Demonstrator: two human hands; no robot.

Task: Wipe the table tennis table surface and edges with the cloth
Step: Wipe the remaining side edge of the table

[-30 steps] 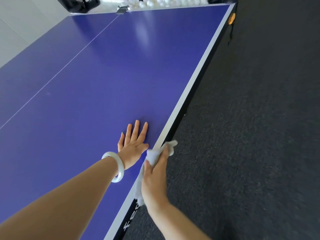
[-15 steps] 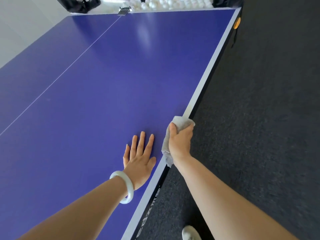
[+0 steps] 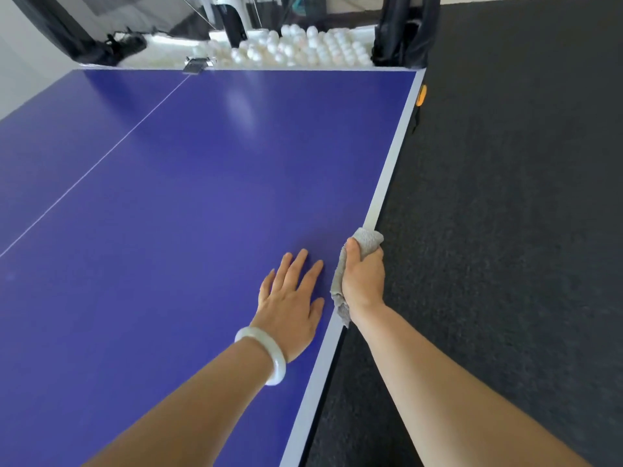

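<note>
The blue table tennis table (image 3: 188, 203) fills the left and middle of the head view, with a white border along its right edge (image 3: 391, 170). My right hand (image 3: 364, 278) grips a grey cloth (image 3: 365, 242) wrapped over that right edge, thumb on top, fingers down the side. Part of the cloth hangs below my palm. My left hand (image 3: 291, 305) lies flat on the blue surface just left of it, fingers spread, with a white bangle on the wrist.
Dark carpet (image 3: 505, 230) covers the floor to the right of the table. Beyond the far end lies a heap of white balls (image 3: 303, 50) with dark netting (image 3: 404, 32) and a machine base. An orange fitting (image 3: 421, 95) sits on the table's right side.
My right hand has slid the cloth forward along the right edge, from behind my left hand to ahead of it. My left hand stays flat on the surface.
</note>
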